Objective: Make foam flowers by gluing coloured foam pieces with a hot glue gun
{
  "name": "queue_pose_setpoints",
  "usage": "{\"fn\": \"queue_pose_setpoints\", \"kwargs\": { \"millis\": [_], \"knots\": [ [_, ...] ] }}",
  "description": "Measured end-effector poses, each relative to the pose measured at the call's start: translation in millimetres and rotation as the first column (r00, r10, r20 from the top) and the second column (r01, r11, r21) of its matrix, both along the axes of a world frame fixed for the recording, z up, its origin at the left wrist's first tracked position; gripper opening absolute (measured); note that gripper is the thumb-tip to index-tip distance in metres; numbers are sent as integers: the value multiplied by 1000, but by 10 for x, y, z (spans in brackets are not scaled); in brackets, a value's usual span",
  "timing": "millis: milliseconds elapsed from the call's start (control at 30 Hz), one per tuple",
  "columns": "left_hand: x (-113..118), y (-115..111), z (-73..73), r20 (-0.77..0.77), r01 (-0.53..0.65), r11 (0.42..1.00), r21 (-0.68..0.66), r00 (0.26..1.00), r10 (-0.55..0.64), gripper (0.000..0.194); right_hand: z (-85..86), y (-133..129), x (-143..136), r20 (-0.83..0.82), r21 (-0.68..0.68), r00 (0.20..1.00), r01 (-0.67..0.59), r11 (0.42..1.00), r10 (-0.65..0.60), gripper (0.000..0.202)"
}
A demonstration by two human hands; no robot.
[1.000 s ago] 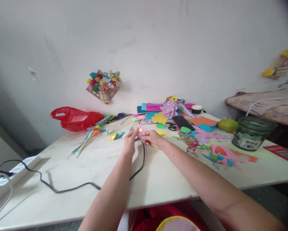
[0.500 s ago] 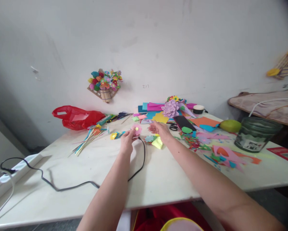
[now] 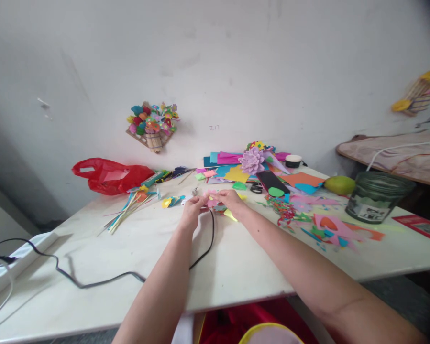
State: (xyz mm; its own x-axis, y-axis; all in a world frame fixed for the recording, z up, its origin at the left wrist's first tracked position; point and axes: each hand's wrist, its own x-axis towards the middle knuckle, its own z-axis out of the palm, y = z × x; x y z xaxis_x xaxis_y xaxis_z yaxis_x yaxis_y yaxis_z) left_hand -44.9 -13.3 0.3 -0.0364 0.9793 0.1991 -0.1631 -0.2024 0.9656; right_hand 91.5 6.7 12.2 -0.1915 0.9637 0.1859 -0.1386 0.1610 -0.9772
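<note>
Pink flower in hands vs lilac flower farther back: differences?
Size: the lilac flower is larger than the pink flower. Build: the lilac flower has layered petals; the pink flower looks flat. State: left hand and right hand hold the pink flower; the lilac flower rests among coloured sheets. Both are flower-shaped.

Single view, worn on your head. It faces forward and down, across the table (image 3: 96,248) to the wall (image 3: 215,71) behind. Your forearms (image 3: 162,282) enter low, near the lens; your left hand (image 3: 192,210) and right hand (image 3: 232,201) sit farther out, just below frame centre.
</note>
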Motion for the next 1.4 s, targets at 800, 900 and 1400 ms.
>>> {"fn": "queue_pose_setpoints", "kwargs": {
  "millis": [800, 900, 1400],
  "knots": [
    [3, 8, -10, -2, 4, 1000, 23, 1000, -4, 32, -93, 72, 2, 47, 43, 998, -54, 998, 52, 28],
    [7, 6, -3, -9, -8, 1000, 30, 1000, 9, 33, -82, 62, 5, 54, 36, 997, -49, 998, 47, 29],
    [24, -10, 24, -21, -45, 999, 21, 999, 46, 33, -70, 62, 35, 93, 54, 994, -58, 997, 53, 29]
  ]
}}
